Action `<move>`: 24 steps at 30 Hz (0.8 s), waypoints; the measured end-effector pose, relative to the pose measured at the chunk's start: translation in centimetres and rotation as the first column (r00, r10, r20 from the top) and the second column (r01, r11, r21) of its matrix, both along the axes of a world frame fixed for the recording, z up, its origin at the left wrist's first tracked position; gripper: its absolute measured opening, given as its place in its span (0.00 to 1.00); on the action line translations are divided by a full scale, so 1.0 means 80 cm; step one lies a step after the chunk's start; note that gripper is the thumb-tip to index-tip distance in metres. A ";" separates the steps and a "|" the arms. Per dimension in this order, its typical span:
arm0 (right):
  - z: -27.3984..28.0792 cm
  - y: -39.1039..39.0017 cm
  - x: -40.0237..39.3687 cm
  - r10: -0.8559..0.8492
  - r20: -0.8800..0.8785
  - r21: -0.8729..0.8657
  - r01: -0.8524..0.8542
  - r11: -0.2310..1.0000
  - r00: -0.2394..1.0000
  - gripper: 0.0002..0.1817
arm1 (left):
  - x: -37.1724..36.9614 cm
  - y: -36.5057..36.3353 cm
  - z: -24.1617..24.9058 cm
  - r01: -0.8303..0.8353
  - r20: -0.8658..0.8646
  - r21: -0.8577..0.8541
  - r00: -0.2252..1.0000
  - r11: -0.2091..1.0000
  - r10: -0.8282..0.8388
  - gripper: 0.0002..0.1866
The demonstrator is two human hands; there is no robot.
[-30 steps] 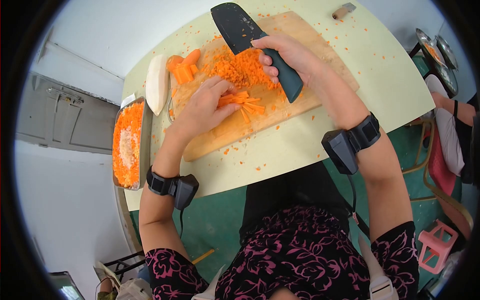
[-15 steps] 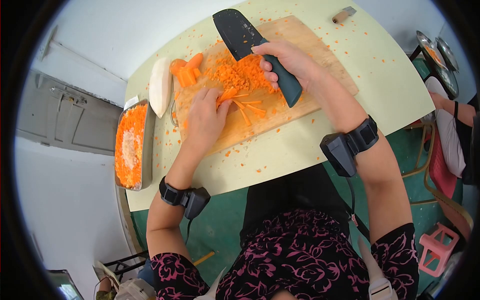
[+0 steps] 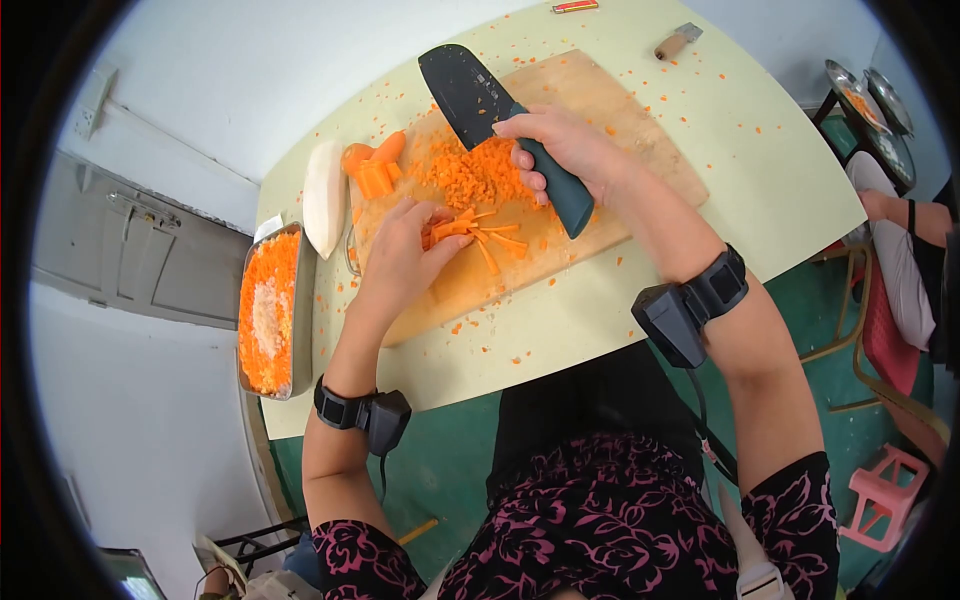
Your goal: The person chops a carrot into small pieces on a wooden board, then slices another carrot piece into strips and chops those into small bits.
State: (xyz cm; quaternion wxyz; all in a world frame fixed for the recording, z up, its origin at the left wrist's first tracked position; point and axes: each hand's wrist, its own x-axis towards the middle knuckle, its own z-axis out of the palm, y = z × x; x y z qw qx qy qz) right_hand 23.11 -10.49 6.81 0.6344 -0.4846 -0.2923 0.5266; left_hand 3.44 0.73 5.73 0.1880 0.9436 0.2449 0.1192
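My right hand (image 3: 560, 150) grips the dark green handle of a black-bladed knife (image 3: 468, 90), its blade raised over a heap of diced carrot (image 3: 470, 172) on the wooden cutting board (image 3: 620, 120). My left hand (image 3: 400, 255) rests on the board with its fingertips pinching a small bundle of carrot strips (image 3: 478, 232). Larger carrot chunks (image 3: 372, 165) lie at the board's far left corner.
A peeled white radish (image 3: 323, 190) lies left of the board. A metal tray (image 3: 268, 310) of chopped carrot and white bits sits at the table's left edge. Carrot bits litter the pale table (image 3: 760, 170). A small tool (image 3: 676, 42) lies far right. Another person (image 3: 900, 260) sits at right.
My left hand has gathered the loose carrot strips into a tighter bundle and drawn back slightly. The knife stays raised in my right hand. The view has shifted a little downward.
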 end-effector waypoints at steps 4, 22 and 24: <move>-0.001 0.001 0.001 -0.004 -0.014 -0.001 0.004 1.000 1.000 0.10 | -0.003 0.004 -0.001 0.070 0.047 0.077 0.996 0.995 -0.074 0.16; 0.002 0.000 -0.001 -0.020 0.011 0.006 0.020 1.000 1.000 0.11 | 0.037 0.004 0.017 0.374 -0.183 0.188 0.922 0.908 -0.342 0.09; 0.003 -0.002 -0.002 -0.008 0.003 0.012 0.008 1.000 1.000 0.11 | 0.040 0.006 0.018 0.394 -0.183 0.168 0.913 0.903 -0.364 0.07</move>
